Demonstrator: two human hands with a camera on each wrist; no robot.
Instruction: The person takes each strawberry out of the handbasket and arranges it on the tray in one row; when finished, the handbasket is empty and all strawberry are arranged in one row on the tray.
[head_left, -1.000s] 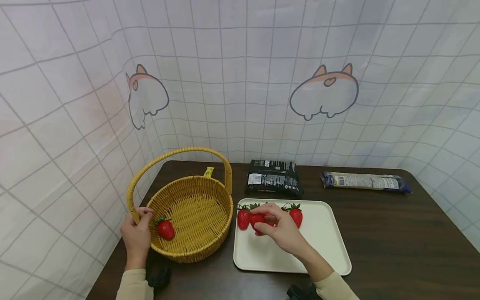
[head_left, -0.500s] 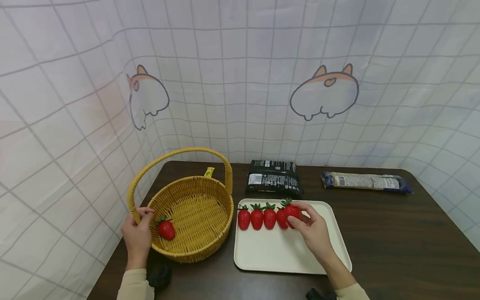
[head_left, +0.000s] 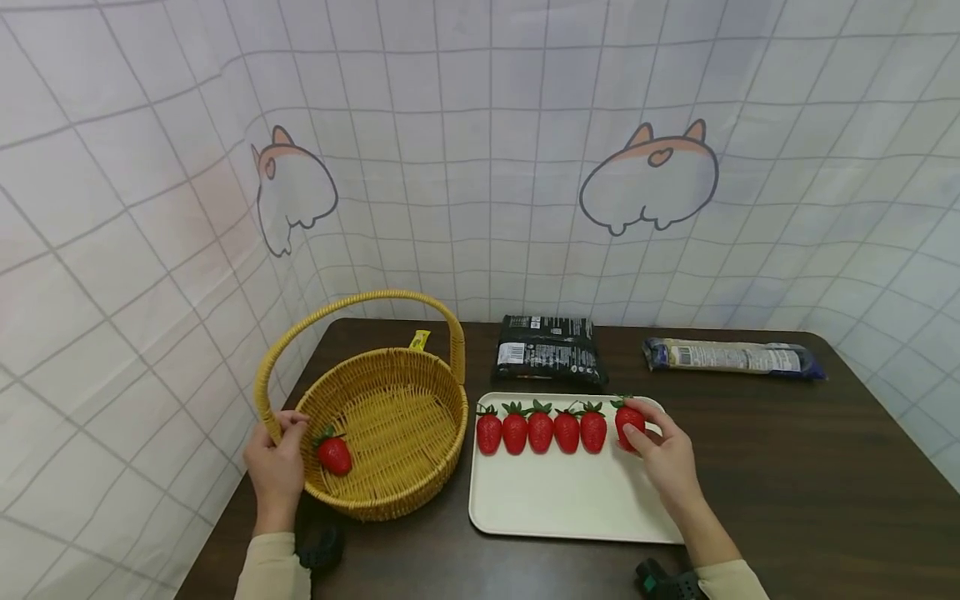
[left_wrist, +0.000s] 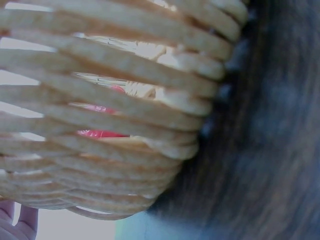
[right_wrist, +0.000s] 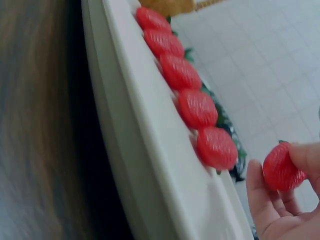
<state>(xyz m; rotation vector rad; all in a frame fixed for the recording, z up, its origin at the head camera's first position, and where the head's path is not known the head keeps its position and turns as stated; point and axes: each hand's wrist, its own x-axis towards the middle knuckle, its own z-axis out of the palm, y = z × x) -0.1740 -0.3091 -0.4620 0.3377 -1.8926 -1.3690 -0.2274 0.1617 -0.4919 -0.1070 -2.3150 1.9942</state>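
Note:
My right hand (head_left: 663, 454) pinches a strawberry (head_left: 628, 425) between thumb and fingers over the far right part of a white tray (head_left: 570, 508). In the right wrist view that held strawberry (right_wrist: 282, 168) hangs a little above the tray's surface. Several other strawberries (head_left: 540, 431) lie side by side along the tray's far edge, leaves pointing away. My left hand (head_left: 276, 458) grips the yellow wicker basket (head_left: 390, 500) on its left side, where the handle meets the rim. Inside the basket, at the left, lies one strawberry (head_left: 334, 455); the left wrist view shows the basket's weave (left_wrist: 125, 110) close up.
Behind the tray lies a black package (head_left: 547, 350). A long blue-ended packet (head_left: 733, 357) is at the back right of the dark table (head_left: 810, 467). A small yellow wrapper (head_left: 420, 340) sits behind the basket. A white gridded curtain (head_left: 517, 167) surrounds the table.
My right hand has moved right along the row with its strawberry, from the left part of the tray to past the row's right end. My left hand stays on the basket.

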